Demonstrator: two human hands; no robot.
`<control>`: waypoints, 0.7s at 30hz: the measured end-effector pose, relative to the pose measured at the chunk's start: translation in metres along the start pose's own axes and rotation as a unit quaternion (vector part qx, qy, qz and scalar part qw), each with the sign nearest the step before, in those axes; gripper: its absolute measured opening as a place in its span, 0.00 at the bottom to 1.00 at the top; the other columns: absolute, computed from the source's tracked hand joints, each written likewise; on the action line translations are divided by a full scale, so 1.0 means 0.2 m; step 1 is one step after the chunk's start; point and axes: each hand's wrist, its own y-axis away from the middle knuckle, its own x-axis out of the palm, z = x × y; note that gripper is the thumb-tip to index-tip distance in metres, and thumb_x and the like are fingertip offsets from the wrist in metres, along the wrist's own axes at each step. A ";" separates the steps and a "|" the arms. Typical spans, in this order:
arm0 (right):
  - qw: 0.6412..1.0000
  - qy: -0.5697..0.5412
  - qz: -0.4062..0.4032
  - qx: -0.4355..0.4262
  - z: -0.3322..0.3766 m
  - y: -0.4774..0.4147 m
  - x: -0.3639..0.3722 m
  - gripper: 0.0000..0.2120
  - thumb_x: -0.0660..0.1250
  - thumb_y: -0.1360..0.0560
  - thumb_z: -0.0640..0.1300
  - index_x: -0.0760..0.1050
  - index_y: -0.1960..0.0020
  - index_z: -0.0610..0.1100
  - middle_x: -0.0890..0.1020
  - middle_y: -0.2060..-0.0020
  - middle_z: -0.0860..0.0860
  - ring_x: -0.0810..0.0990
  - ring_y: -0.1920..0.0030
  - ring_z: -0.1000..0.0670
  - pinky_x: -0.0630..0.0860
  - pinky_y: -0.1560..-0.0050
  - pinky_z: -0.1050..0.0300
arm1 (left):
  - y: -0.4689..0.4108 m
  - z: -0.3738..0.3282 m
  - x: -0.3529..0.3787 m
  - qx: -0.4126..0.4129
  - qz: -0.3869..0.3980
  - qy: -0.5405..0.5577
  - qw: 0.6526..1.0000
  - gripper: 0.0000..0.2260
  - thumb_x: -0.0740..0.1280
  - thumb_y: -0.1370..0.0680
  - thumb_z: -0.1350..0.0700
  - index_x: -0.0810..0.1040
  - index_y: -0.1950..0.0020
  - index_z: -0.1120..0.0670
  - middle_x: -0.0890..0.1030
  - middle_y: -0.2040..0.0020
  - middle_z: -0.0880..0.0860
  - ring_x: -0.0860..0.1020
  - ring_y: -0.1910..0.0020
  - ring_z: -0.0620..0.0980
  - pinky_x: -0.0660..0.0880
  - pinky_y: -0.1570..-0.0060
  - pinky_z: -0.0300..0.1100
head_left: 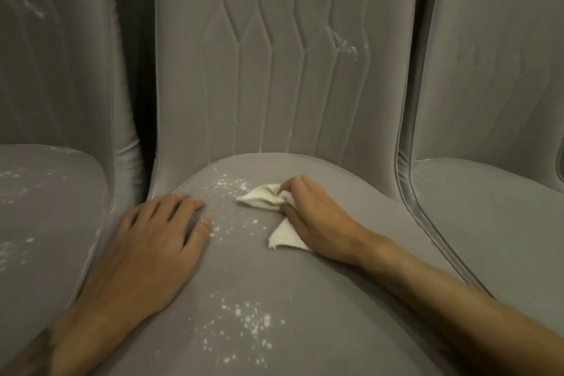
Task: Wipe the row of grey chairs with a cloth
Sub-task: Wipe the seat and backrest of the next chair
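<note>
Nearest on the seat of the middle grey upholstered chair (305,299): a loose patch of white powder specks (241,323) near the front edge, between the two bare forearms; left hand (158,235) lies palm down on the left part of that seat, fingers straight and slightly spread, holding nothing, fingertips close to the seat's left edge; a few more white specks sit just beside its thumb; right hand (317,217) is further in on the seat, right of centre, fingers curled and pinching a small crumpled white cloth (262,200); cloth is pressed to the seat, one bunched corner sticking out left of the fingers, another corner showing under the palm side; a second scatter of white powder (229,186) lies just left of the cloth, touching or nearly touching its tip, cannot tell which; behind, the chair's backrest with stitched vertical channel pattern (283,70) stands upright, with a thin white smear (346,46) at its upper right; left grey chair (45,207) sits just beside, seat dusted with pale white marks, faint streak high on its back; right grey chair (488,207) just beside on the other side, piped edge visible.
</note>
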 end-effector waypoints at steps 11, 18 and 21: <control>0.994 0.041 -0.020 0.101 -0.07 -0.15 0.00 0.09 0.58 0.18 0.39 0.71 0.41 0.35 0.75 0.44 0.37 0.72 0.43 0.39 0.65 0.42 0.51 | 0.01 0.02 0.01 0.067 -0.043 -0.058 0.995 0.17 0.56 0.17 0.48 0.77 0.36 0.55 0.79 0.39 0.55 0.80 0.42 0.61 0.78 0.47 0.61; 0.989 0.090 0.031 0.117 -0.27 -0.13 -0.16 0.12 0.59 0.17 0.42 0.70 0.39 0.34 0.73 0.41 0.36 0.72 0.41 0.38 0.64 0.39 0.50 | 0.02 0.02 -0.04 0.071 0.026 -0.087 0.993 0.20 0.53 0.17 0.47 0.77 0.34 0.55 0.78 0.35 0.56 0.78 0.37 0.61 0.76 0.41 0.60; 0.964 0.134 0.010 0.228 -0.29 -0.30 -0.12 0.13 0.57 0.17 0.41 0.67 0.40 0.31 0.72 0.40 0.33 0.71 0.41 0.35 0.63 0.41 0.46 | 0.01 -0.01 -0.06 0.015 0.030 -0.035 0.999 0.21 0.53 0.17 0.44 0.79 0.35 0.51 0.79 0.36 0.51 0.77 0.36 0.55 0.73 0.37 0.54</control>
